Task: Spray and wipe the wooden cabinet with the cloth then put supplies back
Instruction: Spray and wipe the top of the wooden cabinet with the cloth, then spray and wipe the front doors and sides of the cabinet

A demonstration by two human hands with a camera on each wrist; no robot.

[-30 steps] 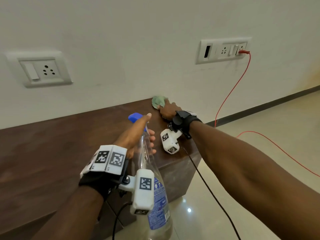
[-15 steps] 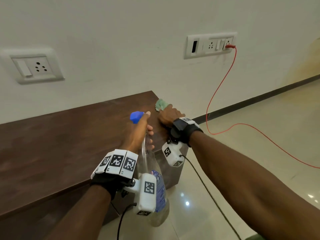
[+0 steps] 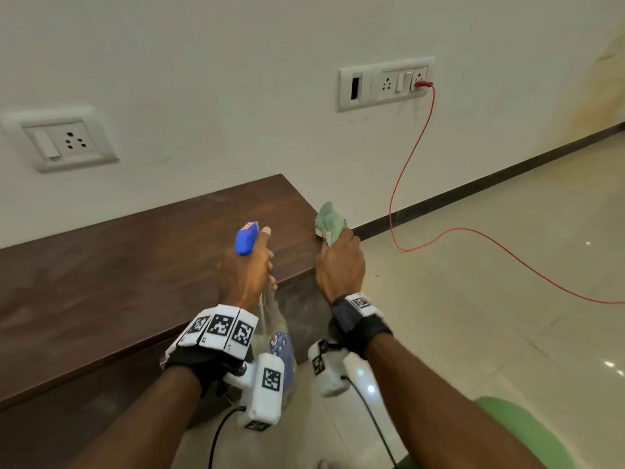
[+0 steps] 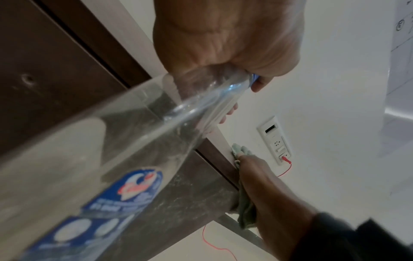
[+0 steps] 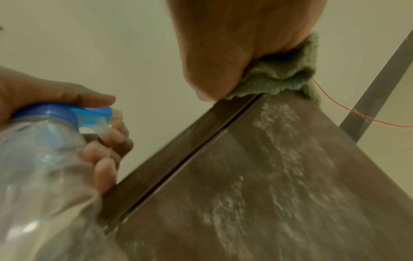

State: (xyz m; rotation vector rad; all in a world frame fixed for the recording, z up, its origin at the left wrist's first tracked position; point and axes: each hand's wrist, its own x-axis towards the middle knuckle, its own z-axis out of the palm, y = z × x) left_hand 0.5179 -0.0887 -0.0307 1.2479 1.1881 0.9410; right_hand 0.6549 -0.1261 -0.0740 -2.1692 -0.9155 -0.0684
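Cloth (image 3: 329, 223) at cabinet (image 3: 135, 265) end edge

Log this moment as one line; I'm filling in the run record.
left hand: grips spray bottle | right hand: holds green cloth at cabinet end edge | phase: wiping

The cabinet (image 3: 135, 265) is dark brown with whitish streaks on its end, the cloth (image 3: 329, 225) is pale green, the clear spray bottle (image 3: 280, 346) has a blue top and blue label, and the cord (image 3: 406, 177) is red.
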